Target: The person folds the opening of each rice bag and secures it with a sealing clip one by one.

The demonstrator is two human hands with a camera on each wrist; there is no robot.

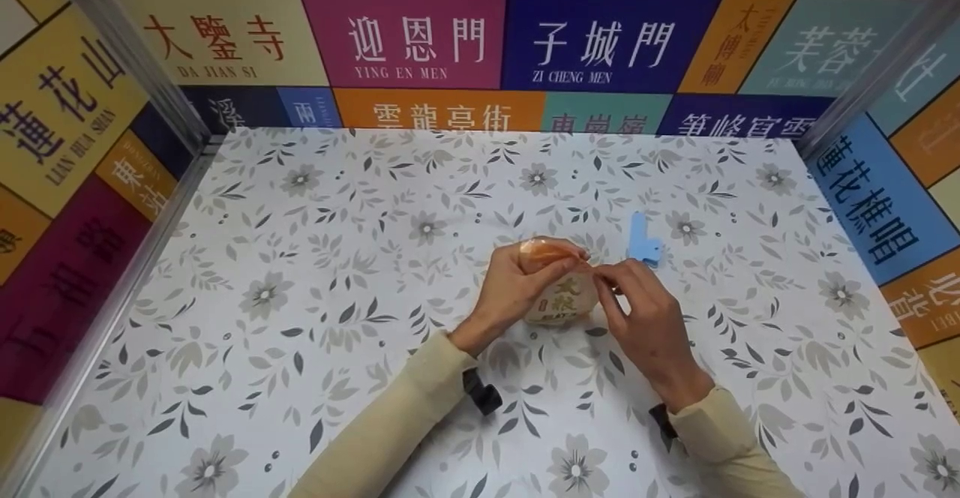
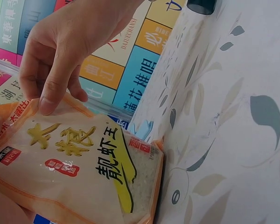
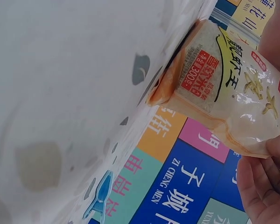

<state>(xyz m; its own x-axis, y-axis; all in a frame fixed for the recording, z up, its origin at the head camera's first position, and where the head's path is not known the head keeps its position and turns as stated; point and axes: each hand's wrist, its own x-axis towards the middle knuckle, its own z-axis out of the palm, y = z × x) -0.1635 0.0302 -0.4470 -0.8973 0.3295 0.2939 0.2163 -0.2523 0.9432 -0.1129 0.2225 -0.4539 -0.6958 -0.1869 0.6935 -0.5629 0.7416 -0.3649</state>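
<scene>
A small clear-and-orange plastic bag of rice (image 1: pixel 564 303) stands on the table, its printed face towards me; white grains show through its lower part in the left wrist view. My left hand (image 1: pixel 517 280) grips the upper left of the bag, fingers behind and thumb in front. At the upper right edge, my right hand (image 1: pixel 649 318) pinches the film between thumb and fingers, also plain in the right wrist view. Whether the bag's top is unsealed, I cannot tell. Just beyond my right hand lies a light-blue plastic clip-like piece (image 1: pixel 643 241).
The table (image 1: pixel 360 408) has a white cover with grey flowers and leaves. Colourful panels with Chinese lettering (image 1: pixel 405 40) rise along its back and both sides. Black wrist cameras (image 1: pixel 481 393) sit on both sleeves' cuffs.
</scene>
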